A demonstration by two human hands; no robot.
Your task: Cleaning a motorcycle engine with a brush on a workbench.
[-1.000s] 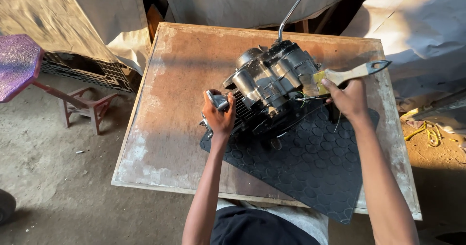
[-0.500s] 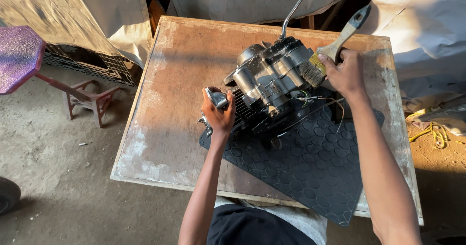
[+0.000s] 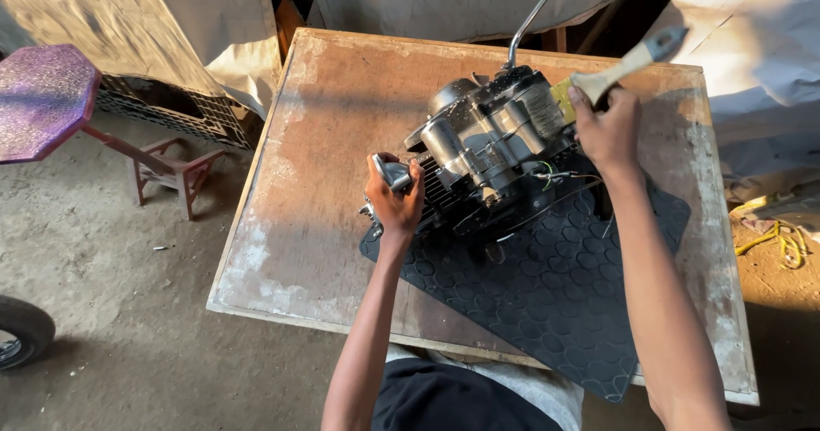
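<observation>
- At the bottom centre of the frame, the person's dark top and pale trousers press against the near edge of a worn wooden table [image 3: 325, 140].
- A black rubber mat [image 3: 555, 303] with a raised round pattern lies on the table at lower right, one corner hanging over the near edge.
- The left hand [image 3: 395, 199], at mid-frame, is closed around a shiny metal part [image 3: 395, 175] at the left end of the engine, fingers curled over it.
- The engine [image 3: 491, 149], a grey and black motorcycle block, sits at the far edge of the mat, right of centre, with thin wires trailing from its right side.
- The right hand [image 3: 608, 128], in the upper right, is closed in a grip on the pale handle of a paintbrush [image 3: 615, 68]; the bristle end touches the engine's upper right side.
- A curved metal lever [image 3: 534, 12] rises from the engine toward the top edge.
- Far left, on the dirt floor, stands a purple octagonal stool [image 3: 43, 98], with a tyre [image 3: 21, 333] at the lower left edge.
</observation>
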